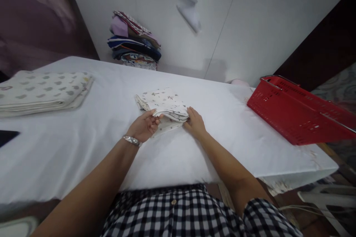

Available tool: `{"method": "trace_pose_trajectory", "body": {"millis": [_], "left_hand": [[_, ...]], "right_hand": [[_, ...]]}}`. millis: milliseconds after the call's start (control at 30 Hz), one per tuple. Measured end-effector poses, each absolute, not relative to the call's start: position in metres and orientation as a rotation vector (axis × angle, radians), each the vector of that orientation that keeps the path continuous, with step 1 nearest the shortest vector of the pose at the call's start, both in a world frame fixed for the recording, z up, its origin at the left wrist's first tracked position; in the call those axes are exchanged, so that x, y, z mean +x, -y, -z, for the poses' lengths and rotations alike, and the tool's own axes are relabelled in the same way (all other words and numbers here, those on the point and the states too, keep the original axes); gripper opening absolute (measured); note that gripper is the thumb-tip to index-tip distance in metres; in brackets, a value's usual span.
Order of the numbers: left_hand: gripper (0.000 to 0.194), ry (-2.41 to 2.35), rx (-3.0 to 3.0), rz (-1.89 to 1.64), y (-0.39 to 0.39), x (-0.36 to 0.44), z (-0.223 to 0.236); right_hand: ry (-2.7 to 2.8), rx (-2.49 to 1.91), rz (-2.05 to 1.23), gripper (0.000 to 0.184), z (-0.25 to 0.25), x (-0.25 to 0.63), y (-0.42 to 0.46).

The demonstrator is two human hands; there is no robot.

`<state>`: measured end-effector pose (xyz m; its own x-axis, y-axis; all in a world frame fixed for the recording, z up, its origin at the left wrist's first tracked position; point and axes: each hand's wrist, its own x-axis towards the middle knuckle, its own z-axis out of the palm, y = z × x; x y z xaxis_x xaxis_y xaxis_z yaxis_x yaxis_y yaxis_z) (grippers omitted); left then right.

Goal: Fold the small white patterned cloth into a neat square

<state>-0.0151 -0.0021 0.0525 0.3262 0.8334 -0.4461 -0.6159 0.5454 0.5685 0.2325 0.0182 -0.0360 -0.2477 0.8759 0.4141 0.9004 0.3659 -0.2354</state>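
Note:
A white cloth with a small printed pattern (167, 99), folded into several layers, lies at the middle of the table. My left hand (145, 125), with a silver bracelet at its wrist, pinches the near left edge of the layers between thumb and fingers. On the right side, my right hand (195, 121) grips the cloth's near right corner, thumb below and fingers over the edge. Part of the lower layer shows beneath the raised near edge, between the two hands.
A folded white cloth with grey shapes (52, 89) lies at the left. A red plastic basket (300, 113) stands at the right on the white-covered table (108, 163). Behind the table is a stack of folded fabrics (135, 42). A dark flat object (7, 137) sits at the left edge.

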Motion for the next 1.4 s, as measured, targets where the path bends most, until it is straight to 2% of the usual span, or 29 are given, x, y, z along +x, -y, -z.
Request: {"method": "trace_pose_trajectory", "body": {"millis": [133, 267, 367, 533, 700, 867, 1067, 1400], "left_hand": [[0.014, -0.797, 0.314, -0.97, 0.001, -0.014, -0.058], [0.008, -0.825, 0.353, -0.964, 0.002, -0.016, -0.053], [0.012, -0.973, 0.526, -0.923, 0.006, -0.018, -0.035], [0.025, -1.437, 0.993, -0.706, 0.017, -0.019, -0.005], [0.03, -1.501, 1.106, -0.701, 0.02, -0.017, -0.004], [0.029, -1.55, 1.109, -0.736, 0.018, -0.017, -0.001], [0.027, -1.477, 1.058, -0.791, 0.021, -0.017, 0.001], [0.052, -1.605, 1.144, -0.762, 0.028, -0.021, 0.006]], "right_hand": [[2.124, -1.593, 0.033, 0.066, 0.034, 0.229, -0.024], [1.966, -1.759, -0.15, 0.065, 0.037, 0.235, -0.027], [1.883, -1.792, -0.247, 0.054, 0.04, 0.243, -0.028], [1.975, -1.722, -0.207, 0.039, 0.041, 0.253, -0.031], [2.062, -1.791, -0.128, 0.032, 0.035, 0.256, -0.03], [2.124, -1.809, -0.107, 0.033, 0.033, 0.257, -0.03], [2.179, -1.738, -0.134, 0.043, 0.037, 0.263, -0.027], [2.188, -1.659, -0.093, 0.042, 0.046, 0.267, -0.025]]}}
